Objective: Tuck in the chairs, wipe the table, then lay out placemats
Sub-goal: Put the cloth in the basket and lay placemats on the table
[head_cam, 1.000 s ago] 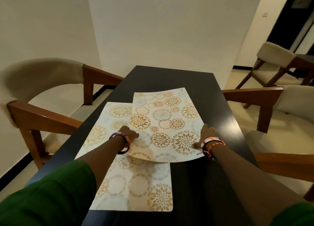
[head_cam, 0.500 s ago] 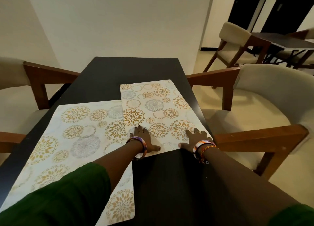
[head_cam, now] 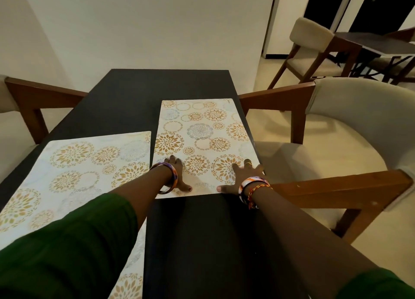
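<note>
Stage observed: placemat layout, the last part of the task. 2 patterned placemats lie on the dark tabletop.

Right placemat: lies flat with its long side running away from the person, along the tabletop's right side and close to that edge. It faces the right chair, which suggests it is being set as that seat's place.

Left placemat: lies flat beside it with a narrow strip of bare tabletop between them; the 2 mats do not overlap. Its near end is hidden under the green sleeve. It sits toward the left chair.

Hands: the left hand is spread flat, palm down, on the near left corner of the right placemat. The right hand is likewise spread flat on the near right corner, thumb at the near edge. Neither hand grips anything; both press on the mat. Pressure at both near corners is judged to serve squaring and flattening the mat, since 2 contact points control rotation.

Chairs: both side chairs have their arms close against the tabletop's sides, consistent with tucking in. A further chair stands at another table behind.

Wiping: the tabletop looks clean; no cloth is in view.

Judgement: layout is well advanced; whether more placemats remain cannot be told.
</note>
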Motion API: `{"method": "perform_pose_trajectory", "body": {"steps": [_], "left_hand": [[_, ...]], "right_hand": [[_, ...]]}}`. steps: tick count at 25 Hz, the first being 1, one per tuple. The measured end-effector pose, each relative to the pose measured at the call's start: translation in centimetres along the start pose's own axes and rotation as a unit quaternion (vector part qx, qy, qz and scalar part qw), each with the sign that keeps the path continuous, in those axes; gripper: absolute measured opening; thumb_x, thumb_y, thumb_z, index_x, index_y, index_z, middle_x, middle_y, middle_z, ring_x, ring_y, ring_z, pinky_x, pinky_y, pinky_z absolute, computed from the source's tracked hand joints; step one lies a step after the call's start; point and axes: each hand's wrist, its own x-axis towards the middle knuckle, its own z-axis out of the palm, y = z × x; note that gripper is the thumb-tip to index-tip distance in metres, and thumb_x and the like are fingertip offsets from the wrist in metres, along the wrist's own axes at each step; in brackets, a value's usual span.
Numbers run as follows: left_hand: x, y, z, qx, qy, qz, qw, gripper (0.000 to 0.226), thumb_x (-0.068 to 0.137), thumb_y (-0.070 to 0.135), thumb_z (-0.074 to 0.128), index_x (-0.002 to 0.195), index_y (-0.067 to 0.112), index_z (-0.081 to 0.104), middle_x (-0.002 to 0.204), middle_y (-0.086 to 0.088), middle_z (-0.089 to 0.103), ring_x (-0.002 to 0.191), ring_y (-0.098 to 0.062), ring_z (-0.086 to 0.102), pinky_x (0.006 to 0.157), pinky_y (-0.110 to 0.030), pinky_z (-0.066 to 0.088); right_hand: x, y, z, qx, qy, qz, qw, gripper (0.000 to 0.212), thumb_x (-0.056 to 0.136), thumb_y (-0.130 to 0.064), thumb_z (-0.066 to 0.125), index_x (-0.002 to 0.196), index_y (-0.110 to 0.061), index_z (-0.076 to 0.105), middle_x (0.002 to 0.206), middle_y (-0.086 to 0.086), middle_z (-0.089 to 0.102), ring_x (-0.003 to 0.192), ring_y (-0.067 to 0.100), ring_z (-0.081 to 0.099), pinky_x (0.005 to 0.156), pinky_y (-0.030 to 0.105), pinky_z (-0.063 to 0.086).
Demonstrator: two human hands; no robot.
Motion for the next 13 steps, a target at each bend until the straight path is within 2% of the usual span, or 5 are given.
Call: {"method": "perform_pose_trajectory", "body": {"steps": [13], "left_hand": [[2.2,-0.4,-1.7,-0.004,-0.011,0.006,1.000,0.105,0.084,0.054,0.057,0.149,0.005,-0.010,0.157,-0.017,-0.015,0.147,-0.032,-0.002,0.120,-0.042,0.011]], "right_hand": [[2.1,-0.3,-0.7,-0.019,0.022,0.007,1.000,0.103,0.071,-0.079,0.050,0.150,-0.022,0.016,0.157,0.007,0.011,0.138,0.041,0.019,0.107,0.051,0.032]]}}
